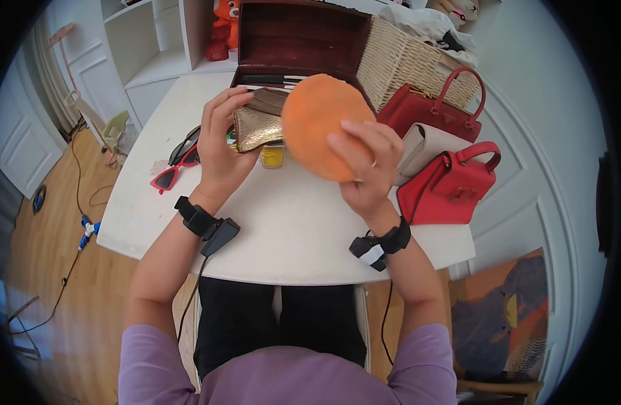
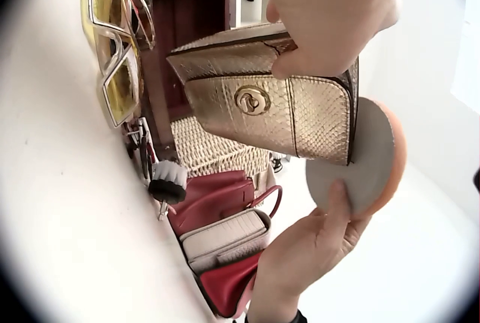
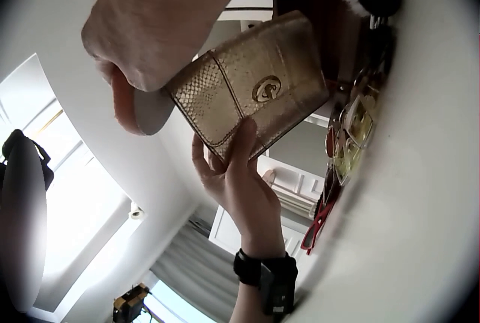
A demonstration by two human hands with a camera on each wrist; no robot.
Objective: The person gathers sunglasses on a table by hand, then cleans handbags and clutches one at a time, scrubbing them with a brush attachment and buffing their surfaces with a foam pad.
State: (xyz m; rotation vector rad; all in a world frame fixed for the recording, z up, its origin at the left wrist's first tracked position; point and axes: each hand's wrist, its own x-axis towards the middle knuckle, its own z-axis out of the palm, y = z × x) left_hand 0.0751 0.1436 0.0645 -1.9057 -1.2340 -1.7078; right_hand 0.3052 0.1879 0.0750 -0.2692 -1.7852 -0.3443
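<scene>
My left hand [image 1: 222,145] grips a small gold snakeskin-textured purse [image 2: 251,109] above the table, its thumb on one face and its fingers on the other. A round metal turn-lock [image 2: 253,100] shows on the purse's flap. My right hand [image 1: 374,158] pinches a round orange polishing pad [image 1: 320,125], fingers on the orange side and thumb against its grey backing. The pad is at the purse's edge and overlaps it in the head view. In the right wrist view, the back of the right hand [image 3: 154,30] hides much of the pad.
On the white table [image 1: 283,236] lie red sunglasses [image 1: 167,177] and yellow-lensed glasses [image 2: 112,45]. A white-bristled brush [image 2: 169,180] is nearby. Behind stand an open dark red box [image 1: 303,40] and a woven basket [image 1: 405,61]. Red handbags [image 1: 452,185] and a beige bag [image 1: 418,152] stand right.
</scene>
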